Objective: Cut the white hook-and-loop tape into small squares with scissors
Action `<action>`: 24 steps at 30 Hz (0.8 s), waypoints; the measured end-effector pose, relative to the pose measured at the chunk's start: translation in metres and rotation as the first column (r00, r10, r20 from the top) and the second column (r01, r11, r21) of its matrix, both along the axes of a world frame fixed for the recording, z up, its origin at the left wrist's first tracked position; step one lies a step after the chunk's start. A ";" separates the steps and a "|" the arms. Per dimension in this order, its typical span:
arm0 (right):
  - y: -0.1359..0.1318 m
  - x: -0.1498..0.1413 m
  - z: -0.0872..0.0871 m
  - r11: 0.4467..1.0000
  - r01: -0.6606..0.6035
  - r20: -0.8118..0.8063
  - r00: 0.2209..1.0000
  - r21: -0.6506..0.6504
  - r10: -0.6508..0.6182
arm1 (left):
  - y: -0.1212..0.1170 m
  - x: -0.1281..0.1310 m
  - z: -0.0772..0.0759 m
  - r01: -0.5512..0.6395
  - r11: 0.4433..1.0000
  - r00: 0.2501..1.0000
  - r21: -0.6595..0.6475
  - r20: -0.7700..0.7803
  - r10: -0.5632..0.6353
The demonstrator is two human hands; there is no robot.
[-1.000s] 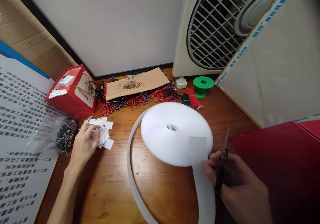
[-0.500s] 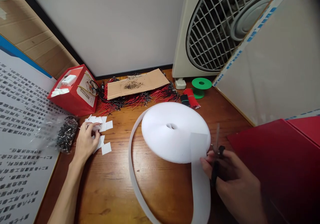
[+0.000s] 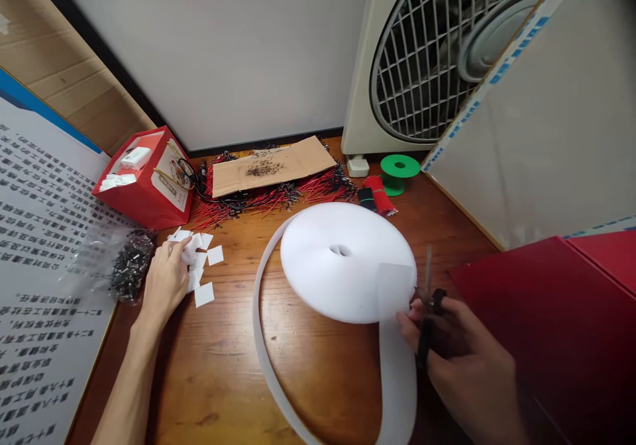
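At the left, my left hand [image 3: 167, 276] rests over a loose pile of small white squares [image 3: 197, 259], its fingers bent and slightly apart, touching several of them. One square [image 3: 204, 295] lies by itself below the pile. In my right hand [image 3: 464, 359] are scissors [image 3: 427, 329] with dark handles, one blade pointing up. The thumb and fingertips of that hand are at the edge of a white strip [image 3: 397, 372], whose cut end overlaps the large white roll [image 3: 342, 233]. From the roll, the strip loops down across the table and out of view.
Behind the roll lies a cardboard piece [image 3: 273, 167] on red and black wires [image 3: 328, 187]. A green spool [image 3: 400, 165] and a red bundle [image 3: 380, 195] are back right. A red bag [image 3: 154, 187] and a plastic bag of small dark parts [image 3: 130, 266] stand left. A fan unit [image 3: 417, 54] stands behind.
My left hand has shifted over the white squares, and the pile now lies differently, with single squares apart from it. My right hand with the scissors has come slightly left in view.
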State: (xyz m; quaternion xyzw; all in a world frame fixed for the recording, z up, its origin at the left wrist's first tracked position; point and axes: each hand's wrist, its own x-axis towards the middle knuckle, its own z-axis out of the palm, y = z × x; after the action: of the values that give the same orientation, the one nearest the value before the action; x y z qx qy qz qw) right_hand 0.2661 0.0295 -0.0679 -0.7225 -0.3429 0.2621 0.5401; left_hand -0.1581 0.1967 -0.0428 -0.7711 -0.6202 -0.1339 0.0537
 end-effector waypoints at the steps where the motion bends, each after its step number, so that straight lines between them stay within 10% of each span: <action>1: 0.000 0.000 -0.001 1.000 -0.007 0.001 1.000 -0.002 0.007 | 0.000 0.000 0.000 -0.012 1.000 1.000 0.006 0.011 0.012; 24: -0.002 0.000 0.002 0.999 0.029 -0.044 0.999 -0.041 -0.030 | -0.011 0.014 0.028 -0.092 0.993 0.963 0.074 0.259 0.070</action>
State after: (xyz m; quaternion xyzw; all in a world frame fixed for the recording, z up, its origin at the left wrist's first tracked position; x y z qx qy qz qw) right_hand 0.2663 0.0275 -0.0659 -0.7324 -0.3148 0.2769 0.5366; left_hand -0.1441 0.1856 -0.0152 -0.7185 -0.6465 -0.2561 0.0113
